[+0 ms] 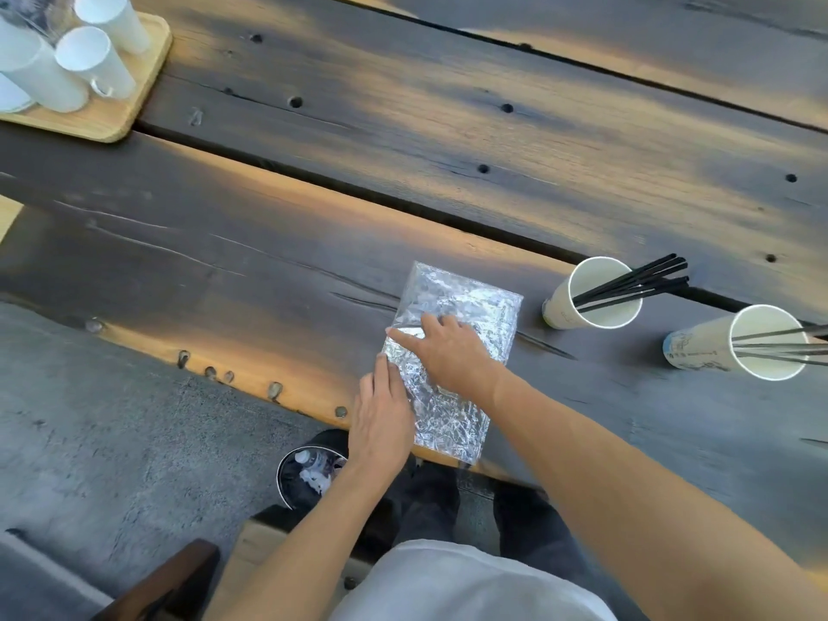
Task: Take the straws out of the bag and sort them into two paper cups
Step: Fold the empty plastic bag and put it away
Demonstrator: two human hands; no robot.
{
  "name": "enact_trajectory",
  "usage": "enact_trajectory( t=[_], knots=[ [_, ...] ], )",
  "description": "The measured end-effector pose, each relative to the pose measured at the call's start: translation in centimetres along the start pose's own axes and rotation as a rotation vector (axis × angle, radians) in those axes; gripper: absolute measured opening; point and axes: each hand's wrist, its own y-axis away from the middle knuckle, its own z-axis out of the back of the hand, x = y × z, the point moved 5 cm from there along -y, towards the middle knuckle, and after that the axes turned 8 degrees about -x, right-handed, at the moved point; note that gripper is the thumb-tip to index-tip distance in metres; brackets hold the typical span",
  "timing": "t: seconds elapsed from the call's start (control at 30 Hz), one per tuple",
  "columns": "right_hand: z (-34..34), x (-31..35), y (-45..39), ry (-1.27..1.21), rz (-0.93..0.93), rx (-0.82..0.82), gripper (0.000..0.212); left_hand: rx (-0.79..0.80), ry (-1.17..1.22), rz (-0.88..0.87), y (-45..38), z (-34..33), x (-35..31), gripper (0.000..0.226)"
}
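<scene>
A crinkled clear plastic bag [466, 307] lies flat on the dark wooden table near its front edge. My right hand [443, 347] presses down on the bag's middle with fingers spread. My left hand [381, 419] rests flat against the bag's left edge. To the right stand two white paper cups. The nearer cup [591, 293] holds several black straws [636, 282] leaning right. The farther right cup [735, 345] holds several black straws [784, 345] that run out of frame. I see no straws inside the bag.
A light wooden tray [130, 105] with several white cups [89, 60] sits at the far left corner. Below the table edge stands a dark bin [309, 472] with rubbish on the grey floor. A dark chair part [170, 580] shows at bottom left.
</scene>
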Motion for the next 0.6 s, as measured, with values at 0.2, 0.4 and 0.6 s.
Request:
enact_trajectory(
  t=[0.2,0.4,0.6],
  knots=[
    [0.6,-1.5,-1.8,-0.044,-0.231,0.036,0.084,0.053,-0.084,-0.017,2.9,-0.6,0.6,0.068],
    [0.9,-1.5,-3.6,-0.054,-0.317,0.094,0.085,0.058,-0.085,0.011,3.3,-0.4,0.2,0.073],
    [1.1,-3.3,-4.7,-0.197,-0.475,0.126,0.082,0.115,-0.030,0.074,4.7,-0.1,0.6,0.074]
  ],
)
